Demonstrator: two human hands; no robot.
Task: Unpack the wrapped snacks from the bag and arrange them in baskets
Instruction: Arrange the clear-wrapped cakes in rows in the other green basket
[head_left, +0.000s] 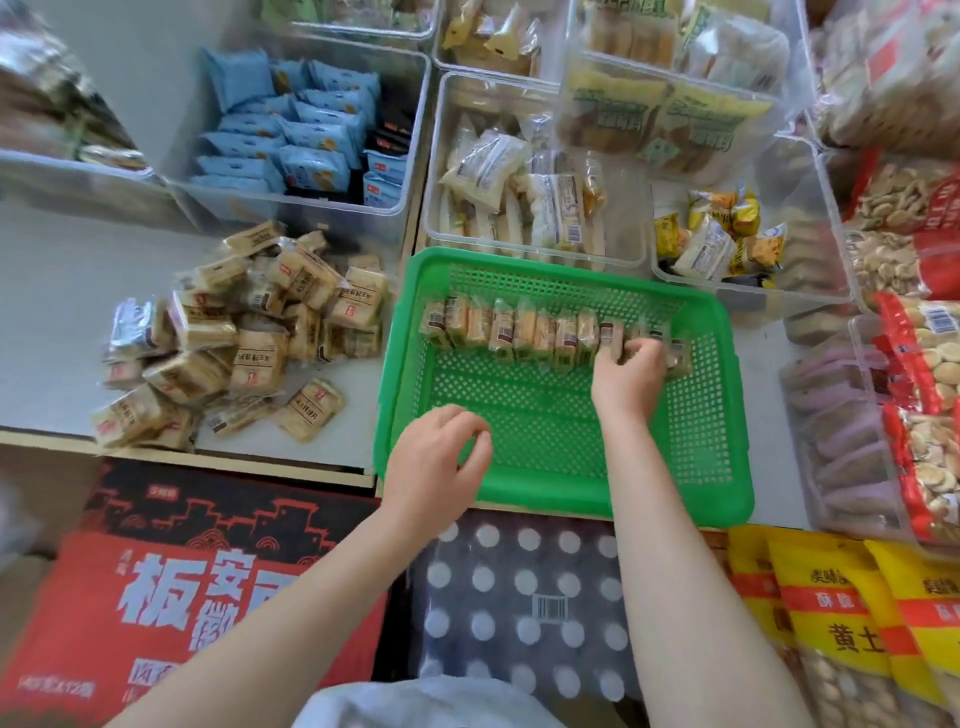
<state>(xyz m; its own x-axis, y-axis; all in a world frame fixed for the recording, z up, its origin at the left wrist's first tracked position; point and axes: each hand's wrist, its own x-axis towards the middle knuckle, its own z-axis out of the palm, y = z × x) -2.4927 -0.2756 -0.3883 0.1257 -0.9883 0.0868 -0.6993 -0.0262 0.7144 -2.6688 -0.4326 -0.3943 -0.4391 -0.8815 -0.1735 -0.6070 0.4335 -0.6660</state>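
Row-building in the green basket (563, 499): right end of the first row being seated.

The right hand (628, 371) has its fingers curled around the last wrapped snacks at the right end of the row of snacks (524, 332), which stands on edge along the basket's far side. The left hand (436, 462) hovers over the near left rim, fingers loosely curled, holding nothing. The loose pile of snacks (244, 338) lies on the bench (57, 280) just left of the basket. Judged best practice: press the end packets upright and snug against their neighbours before letting go, so the row does not topple forward; keep labels facing one way; the free left hand is well placed to fetch the next few from the pile and start a second row in front.
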